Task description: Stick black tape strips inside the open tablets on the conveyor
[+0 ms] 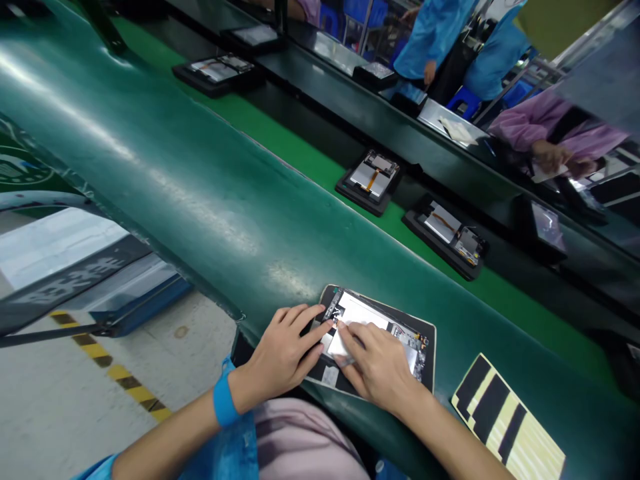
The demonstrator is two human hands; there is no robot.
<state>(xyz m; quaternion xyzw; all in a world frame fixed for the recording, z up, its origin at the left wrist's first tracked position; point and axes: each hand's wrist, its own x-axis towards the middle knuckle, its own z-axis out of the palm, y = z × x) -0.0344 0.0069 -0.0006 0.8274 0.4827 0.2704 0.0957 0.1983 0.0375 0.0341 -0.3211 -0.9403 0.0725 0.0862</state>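
Note:
An opened tablet-like device (360,310) lies on a black tray (427,333) at the near edge of the green table. It shows a large silver-white panel and small circuit parts at its right end. My left hand (285,347), with a blue band on the wrist, rests at the device's left end, its fingers spread and the index fingertip touching it. My right hand (377,360) lies over the middle, fingers bent, its thumb and index fingertips near my left index fingertip. Whatever may be under those fingertips is too small to make out.
Yellow sheet with black strips (500,413) at right on the green table (200,200). Beyond runs a green belt (310,160) carrying opened devices on black trays (370,181) (445,233) (217,72). Across it, a person in pink sleeves (535,127) and people in blue (430,40).

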